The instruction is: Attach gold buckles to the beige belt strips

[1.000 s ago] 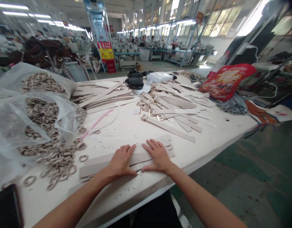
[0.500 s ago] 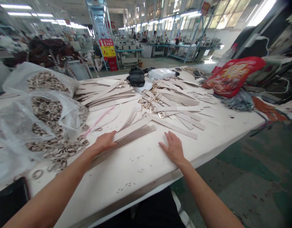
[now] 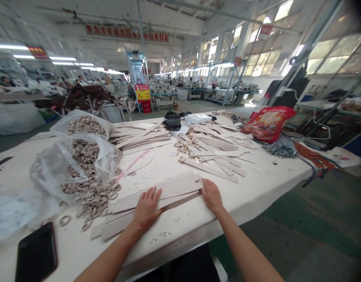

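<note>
Beige strips (image 3: 177, 186) lie before us in a loose, overlapping stack near the front edge of the pale table (image 3: 265, 168), slanting from our left forearm up to our right hand (image 3: 211, 194). We have our left hand (image 3: 147, 209) laid palm down across the stack, its fingers spread out flat on top and its thumb apart, toward the near edge. Our right hand is closed on the stack's right end, fingertips and thumb pinching the strips there. Beyond it we see a heap of belts (image 3: 210, 169) with metal buckles. To our left, small rings (image 3: 94, 201) spill over the table beside a clear plastic bag (image 3: 58, 160) holding more of them, and a dark phone (image 3: 36, 252) lies nearest us. A pink ribbon (image 3: 133, 164) trails behind the stack, and a red packet (image 3: 267, 123) sits at the far right.
</note>
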